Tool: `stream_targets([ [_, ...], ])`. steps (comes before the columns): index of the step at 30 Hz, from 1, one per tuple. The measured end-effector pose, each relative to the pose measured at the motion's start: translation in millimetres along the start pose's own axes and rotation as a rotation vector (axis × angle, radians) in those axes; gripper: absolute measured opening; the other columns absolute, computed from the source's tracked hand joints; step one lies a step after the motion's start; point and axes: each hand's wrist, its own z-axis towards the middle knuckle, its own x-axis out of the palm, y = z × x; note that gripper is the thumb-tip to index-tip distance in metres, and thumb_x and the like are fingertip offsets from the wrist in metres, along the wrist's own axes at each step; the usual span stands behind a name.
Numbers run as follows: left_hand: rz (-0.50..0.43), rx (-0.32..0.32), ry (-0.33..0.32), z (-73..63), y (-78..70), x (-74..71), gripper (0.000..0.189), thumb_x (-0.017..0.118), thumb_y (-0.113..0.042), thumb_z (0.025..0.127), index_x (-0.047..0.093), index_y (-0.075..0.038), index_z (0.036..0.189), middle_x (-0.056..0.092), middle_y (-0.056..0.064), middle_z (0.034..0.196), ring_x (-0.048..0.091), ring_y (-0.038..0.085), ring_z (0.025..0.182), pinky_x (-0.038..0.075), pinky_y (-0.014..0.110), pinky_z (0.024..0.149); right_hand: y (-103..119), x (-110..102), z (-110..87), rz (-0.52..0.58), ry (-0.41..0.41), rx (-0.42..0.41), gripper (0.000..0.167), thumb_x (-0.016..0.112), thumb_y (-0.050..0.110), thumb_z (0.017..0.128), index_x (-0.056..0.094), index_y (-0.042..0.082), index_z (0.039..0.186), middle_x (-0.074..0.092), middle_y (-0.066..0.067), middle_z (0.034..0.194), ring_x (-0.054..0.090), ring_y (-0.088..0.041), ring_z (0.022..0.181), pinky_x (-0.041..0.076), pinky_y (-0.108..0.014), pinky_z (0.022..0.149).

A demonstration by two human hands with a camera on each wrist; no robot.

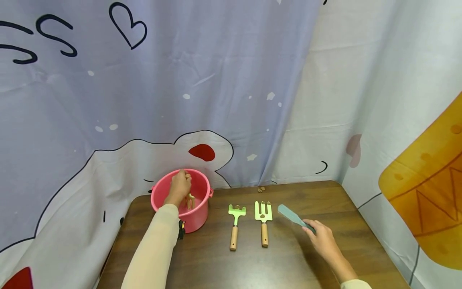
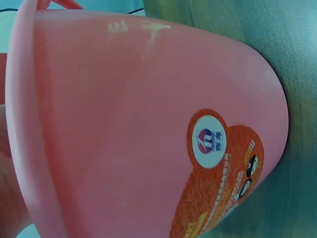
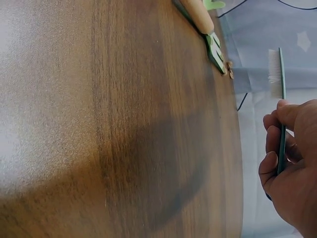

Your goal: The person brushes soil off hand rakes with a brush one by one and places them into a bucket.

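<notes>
My left hand (image 1: pixel 179 185) is inside the mouth of a pink bucket (image 1: pixel 196 218), its fingers bent. Just below it, a small pale yellowish object (image 1: pixel 190 199) shows inside the bucket; whether the fingers hold it is unclear. In the left wrist view, the bucket's outer wall (image 2: pixel 124 99) with its orange sticker (image 2: pixel 208 193) fills most of the picture and hides the fingers. My right hand (image 1: pixel 322 237) grips a teal brush (image 1: pixel 290 215) by its handle, raised above the table. White bristles (image 3: pixel 274 69) stand along one side of the brush in the right wrist view.
A green small rake (image 1: pixel 236 216) and a pale green garden fork (image 1: pixel 264 216), both wooden-handled, lie side by side on the brown wooden table (image 1: pixel 252 269). Small brown bits (image 1: pixel 261 189) lie at its back edge. A printed curtain (image 1: pixel 231 80) hangs behind.
</notes>
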Motion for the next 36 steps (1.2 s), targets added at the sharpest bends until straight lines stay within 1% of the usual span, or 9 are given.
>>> stream_targets([
  [6,0.007,-0.021,0.038,1.9,-3.5,1.9,0.02,0.054,-0.016,0.105,0.055,0.0,0.117,0.069,0.023,0.108,0.067,0.047,0.105,0.055,0.057,0.091,-2,-3,-0.8,0.007,0.02,0.037,0.026,0.077,0.006,0.091,0.074,0.002,0.117,0.073,-0.005,0.095,0.061,-0.014,0.078,0.055,-0.033,0.065],
  [11,0.015,-0.001,0.054,0.9,-3.8,3.4,0.025,0.055,-0.017,0.104,0.054,0.001,0.122,0.068,0.025,0.114,0.066,0.047,0.109,0.054,0.057,0.095,-3,-4,-1.7,0.0,0.009,0.021,0.026,0.078,0.006,0.09,0.074,0.003,0.116,0.073,-0.005,0.094,0.062,-0.013,0.077,0.055,-0.032,0.064],
  [13,0.013,0.009,0.049,0.4,-3.9,3.4,0.027,0.056,-0.017,0.104,0.054,0.002,0.124,0.067,0.025,0.116,0.066,0.047,0.11,0.053,0.057,0.097,-4,-4,-1.9,0.0,-0.002,0.013,0.026,0.078,0.005,0.089,0.074,0.002,0.115,0.073,-0.005,0.093,0.062,-0.012,0.077,0.055,-0.032,0.064],
  [18,-0.003,0.004,0.032,-1.2,-6.8,0.4,0.027,0.056,-0.021,0.104,0.053,0.001,0.12,0.067,0.026,0.112,0.065,0.047,0.11,0.053,0.057,0.096,-5,-6,-2.2,-0.001,-0.001,0.016,0.026,0.078,0.004,0.09,0.074,0.002,0.115,0.074,-0.006,0.094,0.064,-0.014,0.079,0.056,-0.034,0.065],
  [21,-0.011,0.03,0.009,-3.4,-11.2,-2.8,0.03,0.054,-0.022,0.105,0.052,0.003,0.123,0.064,0.026,0.116,0.063,0.046,0.114,0.052,0.057,0.099,-6,-7,-2.0,0.005,0.009,0.03,0.026,0.077,0.004,0.09,0.074,0.001,0.116,0.074,-0.008,0.096,0.065,-0.017,0.081,0.057,-0.037,0.066],
  [25,-0.037,0.089,-0.03,-12.1,-20.3,-8.5,0.035,0.052,-0.02,0.105,0.051,0.006,0.128,0.059,0.026,0.121,0.06,0.044,0.116,0.051,0.056,0.102,-6,-9,-2.0,0.014,0.022,0.037,0.026,0.076,0.005,0.092,0.072,0.0,0.117,0.074,-0.012,0.1,0.07,-0.027,0.087,0.059,-0.045,0.071],
  [29,-0.074,0.153,-0.077,-25.0,-29.8,-14.2,0.035,0.056,-0.017,0.103,0.053,0.006,0.129,0.058,0.024,0.118,0.059,0.04,0.111,0.052,0.053,0.099,-4,-11,-2.4,0.025,0.034,0.035,0.025,0.074,0.004,0.094,0.071,-0.001,0.118,0.074,-0.016,0.105,0.072,-0.037,0.095,0.06,-0.054,0.078],
  [32,-0.099,0.204,-0.105,-35.7,-36.1,-17.8,0.038,0.06,-0.016,0.101,0.054,0.006,0.132,0.06,0.025,0.119,0.059,0.039,0.11,0.052,0.052,0.099,-3,-11,-2.3,0.034,0.044,0.033,0.025,0.072,0.004,0.095,0.069,-0.002,0.118,0.073,-0.02,0.108,0.072,-0.042,0.099,0.06,-0.057,0.081],
  [36,-0.132,0.241,-0.114,-51.4,-43.6,-20.7,0.041,0.063,-0.016,0.1,0.055,0.003,0.136,0.06,0.024,0.126,0.059,0.037,0.112,0.051,0.051,0.103,-1,-11,-2.2,0.044,0.061,0.038,0.025,0.07,0.004,0.096,0.067,-0.004,0.12,0.073,-0.024,0.11,0.072,-0.044,0.099,0.06,-0.057,0.081],
])
